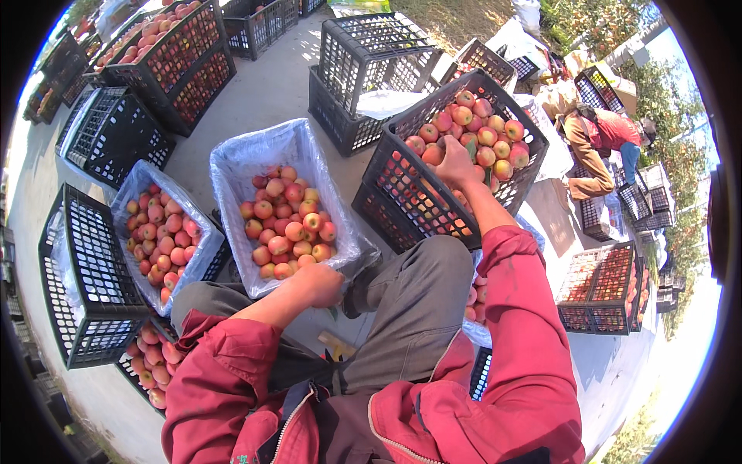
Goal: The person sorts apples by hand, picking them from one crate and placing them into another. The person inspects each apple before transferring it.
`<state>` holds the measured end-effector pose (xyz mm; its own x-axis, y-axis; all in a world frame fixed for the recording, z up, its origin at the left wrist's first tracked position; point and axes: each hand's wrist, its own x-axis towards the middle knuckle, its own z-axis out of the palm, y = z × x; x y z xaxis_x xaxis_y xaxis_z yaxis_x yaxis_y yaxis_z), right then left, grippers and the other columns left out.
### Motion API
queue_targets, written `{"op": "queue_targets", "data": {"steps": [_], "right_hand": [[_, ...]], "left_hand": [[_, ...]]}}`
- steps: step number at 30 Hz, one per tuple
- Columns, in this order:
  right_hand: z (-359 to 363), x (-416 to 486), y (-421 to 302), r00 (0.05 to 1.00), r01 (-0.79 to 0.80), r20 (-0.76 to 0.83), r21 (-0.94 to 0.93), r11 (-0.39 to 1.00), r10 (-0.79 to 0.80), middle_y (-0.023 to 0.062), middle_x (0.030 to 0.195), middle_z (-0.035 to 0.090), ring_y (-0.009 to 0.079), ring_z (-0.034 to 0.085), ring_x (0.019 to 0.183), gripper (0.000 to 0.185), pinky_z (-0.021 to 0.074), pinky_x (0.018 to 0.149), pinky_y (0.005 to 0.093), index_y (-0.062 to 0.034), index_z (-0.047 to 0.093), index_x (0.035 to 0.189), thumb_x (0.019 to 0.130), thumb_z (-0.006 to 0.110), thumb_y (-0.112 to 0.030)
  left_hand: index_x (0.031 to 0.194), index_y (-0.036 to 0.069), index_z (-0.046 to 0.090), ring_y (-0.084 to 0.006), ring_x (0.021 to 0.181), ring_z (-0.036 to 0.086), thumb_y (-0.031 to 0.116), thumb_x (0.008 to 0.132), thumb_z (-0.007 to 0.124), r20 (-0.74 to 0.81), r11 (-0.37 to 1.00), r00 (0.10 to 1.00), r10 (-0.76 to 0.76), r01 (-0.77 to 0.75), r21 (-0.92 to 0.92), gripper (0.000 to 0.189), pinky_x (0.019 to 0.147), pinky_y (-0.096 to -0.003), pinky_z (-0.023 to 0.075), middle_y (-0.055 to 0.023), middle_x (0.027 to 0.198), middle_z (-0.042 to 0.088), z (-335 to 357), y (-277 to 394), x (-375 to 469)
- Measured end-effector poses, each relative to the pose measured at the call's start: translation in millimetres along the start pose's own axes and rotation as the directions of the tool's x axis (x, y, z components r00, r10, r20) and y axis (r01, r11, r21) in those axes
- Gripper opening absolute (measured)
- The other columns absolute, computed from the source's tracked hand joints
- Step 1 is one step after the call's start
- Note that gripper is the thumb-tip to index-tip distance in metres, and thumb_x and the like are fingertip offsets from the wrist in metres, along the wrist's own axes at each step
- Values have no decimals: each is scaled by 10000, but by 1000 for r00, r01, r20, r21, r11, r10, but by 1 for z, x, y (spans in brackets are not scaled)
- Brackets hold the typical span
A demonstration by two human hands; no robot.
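Note:
My right hand reaches into a black plastic crate heaped with red and yellow apples. Its fingers close around an apple at the crate's near left corner. Green leaves lie among the fruit there. My left hand is curled beside the near rim of a crate lined with clear plastic film. Its palm side is hidden, so whether it holds anything does not show. Red and yellow apples cover the bottom of that lined crate, which stands between my knees and the crate on the right.
Another lined crate of apples stands at left, beside a tipped black crate. Stacked full crates rise at upper left. Upturned crates stand ahead. At right, a person bends over crates near more stacked apples.

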<state>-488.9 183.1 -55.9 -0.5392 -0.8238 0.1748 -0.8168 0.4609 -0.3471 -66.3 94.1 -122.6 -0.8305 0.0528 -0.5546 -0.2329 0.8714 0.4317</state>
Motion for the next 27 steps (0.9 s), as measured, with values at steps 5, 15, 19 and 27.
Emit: {"op": "queue_targets", "data": {"steps": [5,15,19,27], "right_hand": [[-40,-11,-34,968,65,-232,607,792,99,105,1212,729,194,734,1132,579,620,1027,362,-12,619,1325,837,926,-71],[-58,-64,-207,978,132,-45,888,440,-202,64,1385,659,167,692,1268,631,606,1079,345,6,600,1490,897,799,86],[-7,-63,-251,909,-310,279,949,-56,-310,126,1394,713,251,754,1207,542,631,1071,417,-1,591,1527,1025,739,-139],[116,-41,-314,600,-796,692,565,-217,-402,203,1193,769,283,802,1016,577,693,908,406,29,624,1415,1186,524,-492]], "left_hand": [[1153,79,803,-356,1035,804,355,943,761,-22,995,1000,5,-3,104,350,844,-533,598,-156,1056,827,2,-4,-4],[1042,58,859,-379,1006,826,288,938,741,-127,994,987,100,-92,63,279,833,-536,638,-173,1033,842,1,16,-12],[1060,65,874,-364,1005,833,219,928,750,-162,996,983,82,-77,41,238,834,-507,657,-162,1064,849,1,16,-24],[1190,122,894,-293,1139,831,135,927,791,-145,999,989,-8,3,-38,283,869,-449,662,-91,1234,859,-11,25,-43]]}}
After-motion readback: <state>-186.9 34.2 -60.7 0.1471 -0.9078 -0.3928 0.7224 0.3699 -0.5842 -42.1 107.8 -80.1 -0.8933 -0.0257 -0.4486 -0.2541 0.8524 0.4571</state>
